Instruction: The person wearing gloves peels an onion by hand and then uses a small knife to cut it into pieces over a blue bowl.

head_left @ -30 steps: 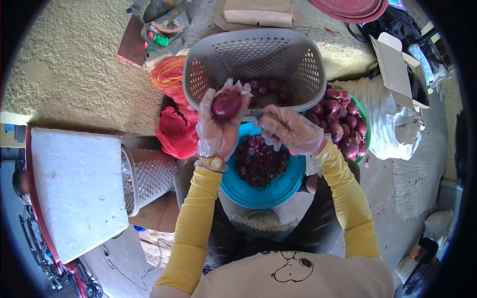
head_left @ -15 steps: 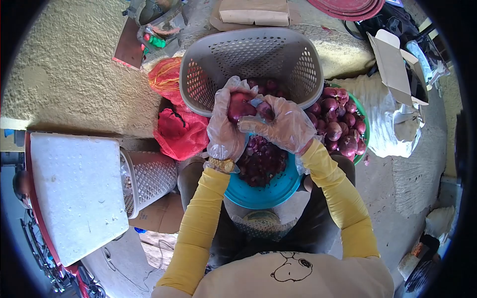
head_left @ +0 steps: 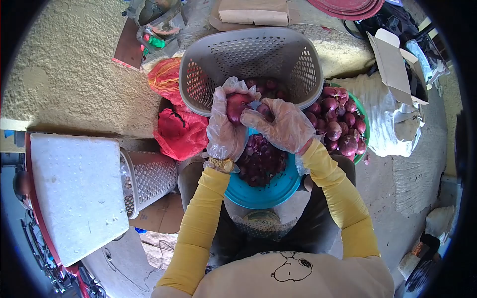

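Observation:
My left hand (head_left: 223,119), in a clear plastic glove, is wrapped round a large red onion (head_left: 237,108). Close against it, my gloved right hand (head_left: 288,125) has its fingers curled with the thumb pointing at the onion. Something purple and a small bluish-grey bit show at the right fingertips; I cannot tell what that hand holds. Both hands are above the near rim of a grey-brown perforated basket (head_left: 248,39), which has red onions (head_left: 271,85) at its bottom. Below them is a blue basin (head_left: 258,198) with dark purple onion skins (head_left: 261,164), partly hidden by the hands.
At the right stands a green basin (head_left: 366,124) heaped with red onions. Red mesh sacks (head_left: 181,134) lie left of the basket. Farther left are a white foam lid (head_left: 74,193) and a pale woven basket (head_left: 154,176). A white sack (head_left: 392,119) and a cardboard box (head_left: 397,69) lie beyond the onions.
My right thumb and fingers have shifted slightly by the onion, and the onion is turned a little in my left hand. The rest looks the same.

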A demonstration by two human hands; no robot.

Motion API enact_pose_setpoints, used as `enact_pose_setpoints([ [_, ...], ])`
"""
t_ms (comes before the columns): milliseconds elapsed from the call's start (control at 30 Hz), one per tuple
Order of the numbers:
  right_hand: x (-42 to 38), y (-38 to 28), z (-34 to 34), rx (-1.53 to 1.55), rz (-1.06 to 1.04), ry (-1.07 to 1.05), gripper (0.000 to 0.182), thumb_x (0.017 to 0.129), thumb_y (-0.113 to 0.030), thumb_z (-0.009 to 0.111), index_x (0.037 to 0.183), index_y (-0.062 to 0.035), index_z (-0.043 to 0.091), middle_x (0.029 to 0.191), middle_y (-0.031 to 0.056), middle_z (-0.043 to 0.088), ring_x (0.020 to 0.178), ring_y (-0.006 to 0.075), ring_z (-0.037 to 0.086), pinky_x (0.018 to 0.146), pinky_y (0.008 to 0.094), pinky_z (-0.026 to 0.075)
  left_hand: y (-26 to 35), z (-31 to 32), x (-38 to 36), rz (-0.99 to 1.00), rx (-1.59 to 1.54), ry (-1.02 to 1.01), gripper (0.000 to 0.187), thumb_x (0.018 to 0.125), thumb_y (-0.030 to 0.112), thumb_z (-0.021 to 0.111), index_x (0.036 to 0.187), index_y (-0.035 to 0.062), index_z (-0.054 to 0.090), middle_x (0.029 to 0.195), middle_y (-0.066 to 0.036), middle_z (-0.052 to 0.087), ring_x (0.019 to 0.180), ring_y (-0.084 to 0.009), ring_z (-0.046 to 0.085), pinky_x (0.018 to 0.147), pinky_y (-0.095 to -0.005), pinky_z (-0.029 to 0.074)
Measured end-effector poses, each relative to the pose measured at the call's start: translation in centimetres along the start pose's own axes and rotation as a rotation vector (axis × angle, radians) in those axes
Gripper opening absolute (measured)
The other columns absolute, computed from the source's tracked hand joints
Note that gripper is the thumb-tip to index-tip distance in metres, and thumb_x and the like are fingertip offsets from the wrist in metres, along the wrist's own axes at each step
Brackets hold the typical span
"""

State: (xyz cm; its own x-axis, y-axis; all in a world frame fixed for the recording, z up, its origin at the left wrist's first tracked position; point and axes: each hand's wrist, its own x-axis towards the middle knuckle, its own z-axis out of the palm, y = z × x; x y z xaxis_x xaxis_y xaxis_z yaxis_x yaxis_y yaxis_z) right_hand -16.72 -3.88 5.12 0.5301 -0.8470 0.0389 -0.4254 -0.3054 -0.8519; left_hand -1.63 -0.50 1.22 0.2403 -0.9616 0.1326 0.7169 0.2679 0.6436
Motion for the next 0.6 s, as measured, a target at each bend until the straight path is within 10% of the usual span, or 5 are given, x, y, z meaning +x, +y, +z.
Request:
enact_pose_setpoints([
  [133, 0.11, -0.35, -0.65, -0.028, 0.097, -0.133, 0.073, 0.093, -0.063, 0.064, 0.136, -0.0042, 0.062, 0.095, 0.0285, 0.071, 0.095, 0.0424, 0.07, 0.082, 0.0449, 0.054, -0.18, 0.08, -0.03, 0.023, -0.013, -0.015, 0.04, 0.109, 0.042, 0.047, 0.112, 0.0041, 0.059, 0.112, -0.009, 0.055, 0.107, -0.0256, 0.06, 0.104, -0.0471, 0.047],
  [400, 0.24, 0.19, -0.18, 0.136, 0.067, -0.156, 0.055, 0.099, -0.055, 0.06, 0.099, -0.0012, 0.073, 0.086, 0.0254, 0.07, 0.079, 0.0421, 0.066, 0.075, 0.0462, 0.051, -0.42, -0.16, 0.15, -0.003, -0.084, -0.025, 0.038, 0.109, 0.04, 0.047, 0.11, 0.0047, 0.06, 0.108, -0.009, 0.056, 0.105, -0.0276, 0.058, 0.105, -0.0519, 0.048],
  [600, 0.07, -0.22, -0.39, -0.042, -0.086, -0.16, 0.051, 0.097, -0.052, 0.064, 0.097, -0.0015, 0.073, 0.082, 0.0243, 0.069, 0.076, 0.0419, 0.065, 0.071, 0.0463, 0.051, 0.01, -0.46, -0.09, -0.033, -0.051, 0.037, 0.041, 0.109, 0.043, 0.046, 0.117, 0.0045, 0.058, 0.112, -0.009, 0.057, 0.108, -0.0251, 0.06, 0.107, -0.0504, 0.047],
])
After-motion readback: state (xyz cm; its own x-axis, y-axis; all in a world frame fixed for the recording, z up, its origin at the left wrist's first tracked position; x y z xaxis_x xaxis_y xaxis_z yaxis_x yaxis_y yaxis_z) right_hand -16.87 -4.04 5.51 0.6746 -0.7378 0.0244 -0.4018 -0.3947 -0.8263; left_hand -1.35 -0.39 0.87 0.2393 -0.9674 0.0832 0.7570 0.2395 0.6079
